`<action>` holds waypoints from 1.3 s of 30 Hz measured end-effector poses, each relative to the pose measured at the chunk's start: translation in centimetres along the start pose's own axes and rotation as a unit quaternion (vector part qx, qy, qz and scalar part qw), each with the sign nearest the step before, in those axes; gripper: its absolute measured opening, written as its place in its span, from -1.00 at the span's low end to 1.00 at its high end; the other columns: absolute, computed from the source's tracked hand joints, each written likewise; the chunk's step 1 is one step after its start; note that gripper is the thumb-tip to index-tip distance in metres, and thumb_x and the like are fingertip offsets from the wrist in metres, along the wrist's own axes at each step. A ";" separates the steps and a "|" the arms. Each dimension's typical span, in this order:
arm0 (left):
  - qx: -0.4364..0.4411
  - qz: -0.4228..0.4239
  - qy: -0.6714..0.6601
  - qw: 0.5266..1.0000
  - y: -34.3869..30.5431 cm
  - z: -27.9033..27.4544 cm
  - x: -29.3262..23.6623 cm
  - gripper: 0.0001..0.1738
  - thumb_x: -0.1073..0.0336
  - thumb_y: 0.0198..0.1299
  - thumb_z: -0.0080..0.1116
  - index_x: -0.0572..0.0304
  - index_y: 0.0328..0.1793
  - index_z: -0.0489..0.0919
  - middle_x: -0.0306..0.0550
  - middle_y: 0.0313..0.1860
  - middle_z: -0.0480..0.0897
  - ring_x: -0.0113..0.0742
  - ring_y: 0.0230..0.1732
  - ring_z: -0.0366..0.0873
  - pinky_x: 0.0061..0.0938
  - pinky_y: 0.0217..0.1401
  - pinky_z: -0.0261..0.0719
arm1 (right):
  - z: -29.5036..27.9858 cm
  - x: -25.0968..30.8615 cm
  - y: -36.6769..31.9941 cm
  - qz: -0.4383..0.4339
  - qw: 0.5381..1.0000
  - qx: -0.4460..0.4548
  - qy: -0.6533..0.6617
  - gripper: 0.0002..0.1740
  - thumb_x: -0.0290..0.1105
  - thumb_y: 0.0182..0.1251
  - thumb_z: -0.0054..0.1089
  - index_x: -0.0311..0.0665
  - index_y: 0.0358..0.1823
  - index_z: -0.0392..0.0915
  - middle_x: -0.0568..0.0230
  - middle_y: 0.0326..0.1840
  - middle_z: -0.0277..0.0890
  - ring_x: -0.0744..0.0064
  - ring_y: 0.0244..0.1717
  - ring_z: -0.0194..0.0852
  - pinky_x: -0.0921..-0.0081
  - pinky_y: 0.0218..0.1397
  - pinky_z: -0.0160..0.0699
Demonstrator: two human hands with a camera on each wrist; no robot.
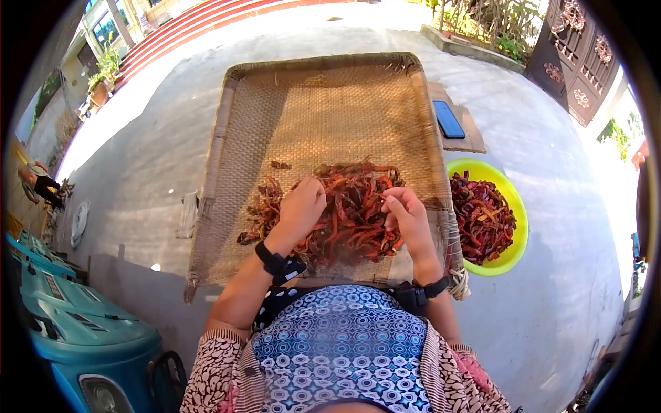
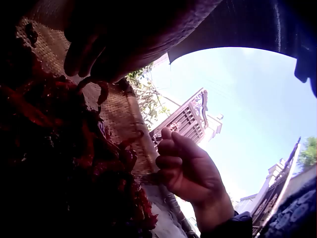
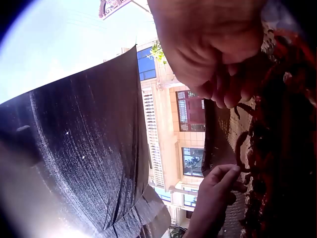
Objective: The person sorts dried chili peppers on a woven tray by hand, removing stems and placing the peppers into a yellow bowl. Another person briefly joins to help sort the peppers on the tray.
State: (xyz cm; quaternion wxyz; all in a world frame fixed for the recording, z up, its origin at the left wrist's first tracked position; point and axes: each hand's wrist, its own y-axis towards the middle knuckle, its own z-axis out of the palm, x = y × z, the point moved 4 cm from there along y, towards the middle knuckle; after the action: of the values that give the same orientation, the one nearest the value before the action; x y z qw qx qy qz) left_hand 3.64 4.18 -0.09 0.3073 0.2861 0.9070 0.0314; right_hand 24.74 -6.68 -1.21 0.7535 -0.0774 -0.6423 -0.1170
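Note:
A heap of dried red chili peppers (image 1: 351, 230) covers the near part of a woven tray (image 1: 330, 103). My left hand (image 1: 301, 212) is over the heap's left side. In the right wrist view, its thumb and forefinger pinch a curved chili pepper (image 3: 241, 148). My right hand (image 1: 411, 219) is at the heap's right edge, its fingers curled and thumb against the forefinger in the left wrist view. A small curved chili pepper (image 3: 242, 108) shows at the right fingertips, mostly hidden by them.
Right of the tray stands a yellow-green basin (image 1: 520, 230) of chili peppers. A blue phone (image 1: 449, 120) lies on cardboard (image 1: 470, 142) behind it. At the lower left is a teal vehicle (image 1: 96, 337). Another person (image 1: 40, 182) is at the far left.

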 end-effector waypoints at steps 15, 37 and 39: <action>0.053 -0.036 -0.163 0.985 -4.1 -2.3 -1.1 -0.83 0.32 0.27 0.14 0.19 -0.07 0.51 -0.04 -0.16 0.55 -0.15 -0.22 0.56 -0.30 -0.15 0.51 | 2.6 0.0 -1.4 0.066 0.970 0.127 -0.198 -0.74 -0.21 0.44 0.13 -0.29 -0.18 0.55 0.35 -0.56 0.48 0.57 -0.64 0.40 0.53 -0.56 0.34; -0.026 -0.042 -0.013 0.999 -2.1 -1.3 0.0 -0.85 0.33 0.22 0.19 0.20 -0.15 0.51 -0.06 -0.24 0.63 -0.18 -0.24 0.61 -0.30 -0.19 0.58 | -7.5 -0.6 -2.0 0.109 0.946 -0.102 0.289 -0.75 -0.17 0.43 0.13 -0.14 -0.07 0.60 0.57 -0.46 0.39 0.69 -0.56 0.24 0.61 -0.48 0.27; -0.028 -0.030 -0.038 0.998 -2.3 -1.7 -0.6 -0.83 0.33 0.22 0.19 0.21 -0.14 0.51 -0.05 -0.26 0.63 -0.20 -0.26 0.61 -0.33 -0.20 0.57 | -6.8 -0.4 -2.0 0.107 0.976 -0.070 0.177 -0.74 -0.19 0.45 0.10 -0.19 -0.08 0.61 0.53 -0.48 0.44 0.68 -0.60 0.29 0.66 -0.51 0.30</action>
State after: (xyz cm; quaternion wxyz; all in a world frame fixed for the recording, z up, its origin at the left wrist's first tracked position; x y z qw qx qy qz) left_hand 1.90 2.19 1.11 0.3502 0.2506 0.9018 0.0369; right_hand 30.58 -10.34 -2.74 0.8562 -0.1761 -0.4769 -0.0924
